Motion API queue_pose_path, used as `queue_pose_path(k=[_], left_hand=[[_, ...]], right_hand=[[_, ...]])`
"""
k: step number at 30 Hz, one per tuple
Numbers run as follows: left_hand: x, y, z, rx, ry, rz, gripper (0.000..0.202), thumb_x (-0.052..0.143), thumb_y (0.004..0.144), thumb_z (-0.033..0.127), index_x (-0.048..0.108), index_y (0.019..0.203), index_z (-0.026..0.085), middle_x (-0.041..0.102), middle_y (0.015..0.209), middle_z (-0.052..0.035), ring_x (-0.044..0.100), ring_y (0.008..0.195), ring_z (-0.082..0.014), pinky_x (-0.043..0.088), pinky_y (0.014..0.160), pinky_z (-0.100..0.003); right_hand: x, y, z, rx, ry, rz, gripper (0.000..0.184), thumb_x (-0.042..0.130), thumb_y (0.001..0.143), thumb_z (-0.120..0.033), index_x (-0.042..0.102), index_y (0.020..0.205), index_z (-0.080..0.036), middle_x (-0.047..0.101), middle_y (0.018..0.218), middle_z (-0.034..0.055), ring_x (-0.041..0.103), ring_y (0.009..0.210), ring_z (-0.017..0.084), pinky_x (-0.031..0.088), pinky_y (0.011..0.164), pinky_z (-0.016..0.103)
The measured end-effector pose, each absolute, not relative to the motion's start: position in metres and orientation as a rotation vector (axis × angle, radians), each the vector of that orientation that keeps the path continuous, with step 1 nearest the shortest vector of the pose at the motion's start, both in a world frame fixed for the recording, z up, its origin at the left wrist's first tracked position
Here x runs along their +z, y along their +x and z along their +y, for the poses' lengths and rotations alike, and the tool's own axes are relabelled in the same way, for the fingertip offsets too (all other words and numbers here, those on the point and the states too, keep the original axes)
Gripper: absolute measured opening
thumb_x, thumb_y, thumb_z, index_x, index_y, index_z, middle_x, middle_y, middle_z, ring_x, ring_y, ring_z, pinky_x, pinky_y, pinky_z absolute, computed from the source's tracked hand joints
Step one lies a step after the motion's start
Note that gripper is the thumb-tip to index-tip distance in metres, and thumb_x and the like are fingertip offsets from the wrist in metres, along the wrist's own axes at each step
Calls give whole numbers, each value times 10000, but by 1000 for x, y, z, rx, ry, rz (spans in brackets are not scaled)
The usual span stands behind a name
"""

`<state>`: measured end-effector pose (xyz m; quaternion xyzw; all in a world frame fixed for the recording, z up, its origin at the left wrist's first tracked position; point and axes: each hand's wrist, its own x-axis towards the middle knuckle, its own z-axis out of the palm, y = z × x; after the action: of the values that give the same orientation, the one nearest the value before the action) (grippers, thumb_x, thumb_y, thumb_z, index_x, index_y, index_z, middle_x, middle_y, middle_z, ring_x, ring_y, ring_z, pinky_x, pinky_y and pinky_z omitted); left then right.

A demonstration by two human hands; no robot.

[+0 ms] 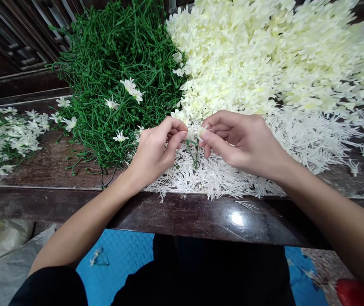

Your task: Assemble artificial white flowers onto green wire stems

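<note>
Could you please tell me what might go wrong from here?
The small green stem between the left hand and right hand could slip among the white pieces below. The left forearm might brush those near the edge of the ledge onto the blue mat, where a sprig already lies.

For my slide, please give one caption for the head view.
Left hand and right hand hold a green sprig and pale petals above white strands.

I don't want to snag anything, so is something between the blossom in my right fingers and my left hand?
Nothing visible blocks the narrow gap between the pale blossom in your right hand and your left hand. A thin green stem hangs slightly lower, between the hands, with loose white strands lying beneath.
</note>
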<state>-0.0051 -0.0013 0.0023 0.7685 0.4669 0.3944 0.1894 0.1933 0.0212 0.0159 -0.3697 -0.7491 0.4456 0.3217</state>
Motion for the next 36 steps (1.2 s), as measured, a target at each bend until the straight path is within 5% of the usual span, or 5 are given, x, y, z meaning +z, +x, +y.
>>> queue_pose_path(k=[5,23,36], left_hand=[[5,-7,0,1105,2189,1299,95,631,898,231,674,947,162,727,880,-45,644,761,-130,516,703,-247],[5,-5,-2,1108,2211,1230,120,565,952,220,664,926,157,674,683,5,566,562,-83,429,537,-216],[-1,-5,-1,1029,2279,1149,190,525,983,229,660,862,170,702,683,1,530,498,-69,412,498,-204]], right_hand=[[14,194,23,1119,-957,-1981,55,647,891,-286,608,874,-251,684,667,19,667,585,202,562,547,377],[9,194,22,966,-814,-2052,81,596,899,-154,596,875,-232,684,647,7,667,561,178,506,469,312],[4,196,24,476,-773,-2292,98,555,922,-139,640,913,-187,715,782,30,668,649,169,500,562,293]])
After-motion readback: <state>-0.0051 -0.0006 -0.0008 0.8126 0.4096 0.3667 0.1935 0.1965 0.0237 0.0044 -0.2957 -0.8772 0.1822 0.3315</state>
